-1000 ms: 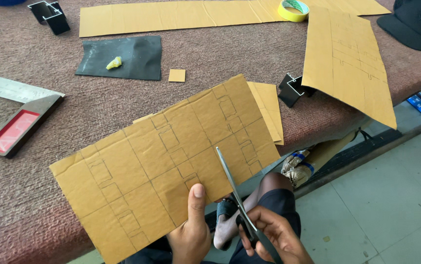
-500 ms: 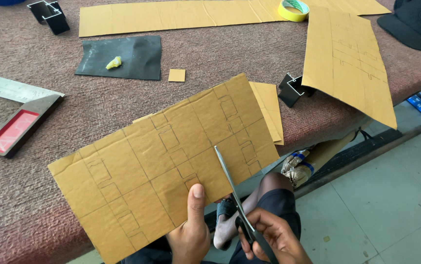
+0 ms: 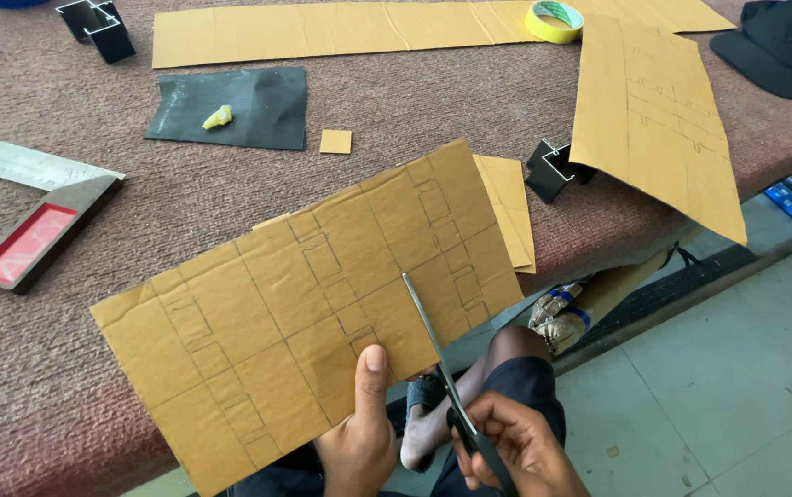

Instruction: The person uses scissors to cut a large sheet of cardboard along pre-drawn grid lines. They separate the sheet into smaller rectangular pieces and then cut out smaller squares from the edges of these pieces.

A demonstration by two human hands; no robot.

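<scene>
A marked cardboard sheet, pencilled with a grid of rectangles, is held out over the near edge of the brown table. The left hand grasps the sheet's lower edge, thumb pressed flat on top, its other fingers hidden beneath. Right of that thumb, the scissors lie with their blades over the sheet along a drawn line; whether they are parted is hard to tell. The right hand is clenched around the handles, partly cut off by the frame's bottom. Beyond the sheet lie a small cardboard square, a black mat and a tape roll.
</scene>
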